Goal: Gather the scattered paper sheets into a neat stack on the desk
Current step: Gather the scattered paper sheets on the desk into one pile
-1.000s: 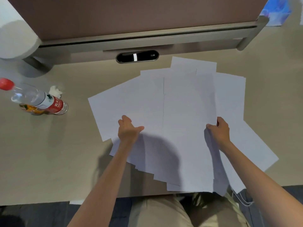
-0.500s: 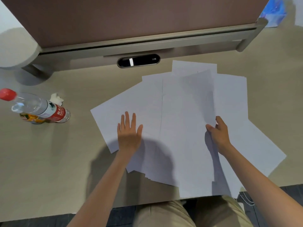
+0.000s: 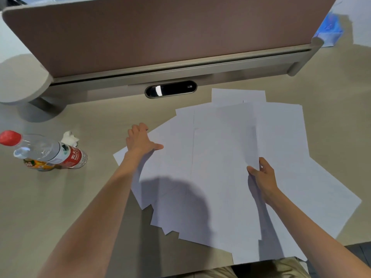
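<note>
Several white paper sheets (image 3: 220,157) lie overlapping and fanned out across the beige desk (image 3: 60,207), from its middle to the right, some hanging over the front edge. My left hand (image 3: 140,140) is at the upper left edge of the leftmost sheet (image 3: 160,163); its fingers curl at that edge and the thumb lies on top of the paper. My right hand (image 3: 263,177) pinches the right edge of a sheet (image 3: 230,147) in the middle of the pile, which is lifted slightly off the ones below.
A clear water bottle (image 3: 46,152) with a red cap and label stands at the left, with a crumpled white tissue (image 3: 70,138) behind it. A brown partition panel (image 3: 160,37) runs along the back, with a black cable slot (image 3: 170,89) below it.
My left hand has slid from flat on the paper up and to the left, to the leftmost sheet's edge. My right hand keeps its pinch on the middle sheet.
</note>
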The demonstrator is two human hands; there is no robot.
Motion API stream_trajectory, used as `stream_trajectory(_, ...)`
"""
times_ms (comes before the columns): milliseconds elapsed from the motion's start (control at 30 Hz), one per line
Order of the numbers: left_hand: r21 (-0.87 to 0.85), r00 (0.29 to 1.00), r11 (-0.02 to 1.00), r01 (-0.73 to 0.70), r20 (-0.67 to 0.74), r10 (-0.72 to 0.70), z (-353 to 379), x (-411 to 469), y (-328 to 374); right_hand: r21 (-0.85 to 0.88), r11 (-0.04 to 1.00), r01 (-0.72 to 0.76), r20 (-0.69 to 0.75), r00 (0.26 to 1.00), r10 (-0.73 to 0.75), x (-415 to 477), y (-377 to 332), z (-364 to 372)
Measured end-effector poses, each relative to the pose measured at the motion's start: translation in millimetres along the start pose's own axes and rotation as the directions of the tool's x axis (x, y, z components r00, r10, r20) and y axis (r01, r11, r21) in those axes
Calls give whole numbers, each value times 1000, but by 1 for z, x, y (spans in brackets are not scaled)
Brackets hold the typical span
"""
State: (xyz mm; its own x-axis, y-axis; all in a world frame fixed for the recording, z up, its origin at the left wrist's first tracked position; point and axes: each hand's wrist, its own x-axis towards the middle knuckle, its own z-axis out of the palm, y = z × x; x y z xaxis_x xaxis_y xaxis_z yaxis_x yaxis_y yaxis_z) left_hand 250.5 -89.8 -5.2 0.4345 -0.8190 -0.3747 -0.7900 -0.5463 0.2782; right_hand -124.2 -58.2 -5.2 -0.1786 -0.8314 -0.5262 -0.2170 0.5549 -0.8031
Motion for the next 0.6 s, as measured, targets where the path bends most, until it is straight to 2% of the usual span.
stream_trajectory(167, 65, 982, 994, 88, 162, -97, -6, 13, 7, 17, 1000, -21, 10, 1000, 21, -1, -4, 15)
stream_trajectory(300, 211, 978, 976, 52, 187, -92, -8, 12, 9, 17, 999, -39, 7, 999, 38, 0, -5, 19)
stream_trajectory(367, 154, 987, 988, 24, 156, -48, -8, 11, 8, 13, 999, -47, 7, 999, 47, 1, -4, 19)
stream_trajectory(500, -144, 999, 989, 39, 36, -34, -22, 9, -1, -5, 998, -65, 13, 998, 65, 2, -3, 17)
stream_trajectory(567, -252, 995, 963, 92, 49, -82, -28, 8, -7, -8, 997, -72, 9, 997, 72, 2, -3, 18)
stream_trajectory(600, -236, 991, 964, 120, 92, -101, -27, 7, -7, -8, 997, -73, 6, 997, 73, 2, -4, 19)
